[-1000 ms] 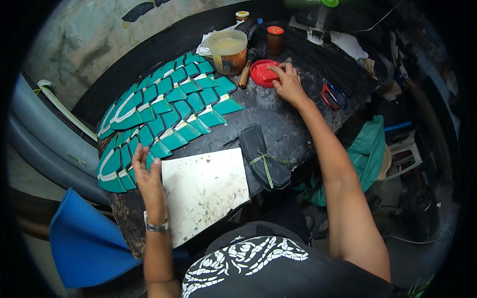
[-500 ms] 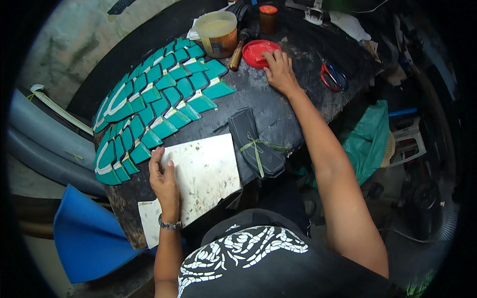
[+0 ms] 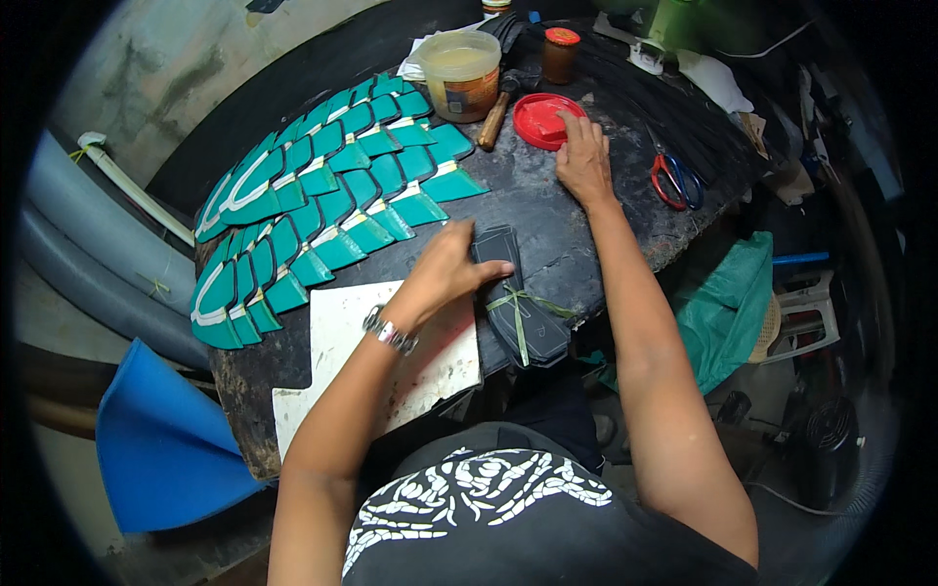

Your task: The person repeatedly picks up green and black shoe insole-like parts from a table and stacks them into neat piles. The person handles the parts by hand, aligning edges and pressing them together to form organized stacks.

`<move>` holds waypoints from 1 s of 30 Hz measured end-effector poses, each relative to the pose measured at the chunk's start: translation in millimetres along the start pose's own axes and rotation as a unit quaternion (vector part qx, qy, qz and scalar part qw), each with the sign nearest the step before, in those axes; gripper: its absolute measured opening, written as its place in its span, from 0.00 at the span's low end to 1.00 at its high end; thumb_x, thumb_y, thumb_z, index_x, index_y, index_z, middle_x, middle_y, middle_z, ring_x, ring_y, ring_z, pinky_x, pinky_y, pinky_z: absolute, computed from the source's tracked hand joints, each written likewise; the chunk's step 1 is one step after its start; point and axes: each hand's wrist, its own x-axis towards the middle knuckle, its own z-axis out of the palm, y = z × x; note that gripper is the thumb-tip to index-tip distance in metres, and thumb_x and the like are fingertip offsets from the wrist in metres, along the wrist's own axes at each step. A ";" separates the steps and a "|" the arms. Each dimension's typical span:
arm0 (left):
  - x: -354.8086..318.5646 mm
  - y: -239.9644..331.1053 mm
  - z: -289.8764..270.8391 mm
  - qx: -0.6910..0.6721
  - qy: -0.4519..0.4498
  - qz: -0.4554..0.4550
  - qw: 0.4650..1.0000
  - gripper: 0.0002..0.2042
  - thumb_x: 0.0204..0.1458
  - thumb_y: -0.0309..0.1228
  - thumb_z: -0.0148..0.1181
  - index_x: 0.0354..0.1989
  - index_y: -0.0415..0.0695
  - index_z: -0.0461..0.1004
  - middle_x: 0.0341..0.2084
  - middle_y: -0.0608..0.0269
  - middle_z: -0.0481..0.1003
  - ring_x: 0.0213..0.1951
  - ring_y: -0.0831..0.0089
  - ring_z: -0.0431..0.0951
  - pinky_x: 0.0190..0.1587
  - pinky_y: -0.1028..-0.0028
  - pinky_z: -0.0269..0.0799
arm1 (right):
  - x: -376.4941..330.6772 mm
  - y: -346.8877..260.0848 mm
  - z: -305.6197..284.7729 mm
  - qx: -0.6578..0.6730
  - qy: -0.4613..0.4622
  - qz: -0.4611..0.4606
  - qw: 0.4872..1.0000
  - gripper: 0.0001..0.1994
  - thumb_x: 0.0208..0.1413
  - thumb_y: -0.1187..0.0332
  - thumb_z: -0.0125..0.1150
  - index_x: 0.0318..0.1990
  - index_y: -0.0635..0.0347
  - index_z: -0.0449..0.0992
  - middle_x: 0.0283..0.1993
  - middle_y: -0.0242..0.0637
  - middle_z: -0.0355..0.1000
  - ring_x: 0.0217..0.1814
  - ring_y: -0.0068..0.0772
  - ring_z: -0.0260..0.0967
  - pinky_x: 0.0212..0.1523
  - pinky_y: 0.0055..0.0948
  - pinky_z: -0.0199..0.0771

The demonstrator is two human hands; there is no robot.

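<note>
Resting left fingers [image 3: 469, 264] (curled) on tied black bundle [image 3: 520, 308], right fingers [image 3: 576, 132] spread on red lid [image 3: 543, 119]

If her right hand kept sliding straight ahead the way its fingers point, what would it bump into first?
The right hand points up-left at the red lid, and its fingertips already seem to touch it. Going on, it would probably reach the brown jar, though depth is hard to judge.

A translucent plastic tub [image 3: 461, 70] with an orange-and-white label is standing at the table's far edge. Just right of it, a small brown jar [image 3: 560, 53] (orange lid) is standing upright.
</note>
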 end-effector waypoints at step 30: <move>-36.9 14.4 11.4 -0.315 0.010 0.108 0.943 0.33 0.50 0.30 0.73 0.60 0.44 0.58 0.46 0.56 0.71 0.48 0.73 0.73 0.48 0.75 0.72 | -171.2 -159.1 -111.7 0.391 0.050 0.096 0.914 0.33 0.62 0.79 0.57 0.72 0.57 0.51 0.38 0.32 0.67 0.39 0.20 0.64 0.44 0.21 0.67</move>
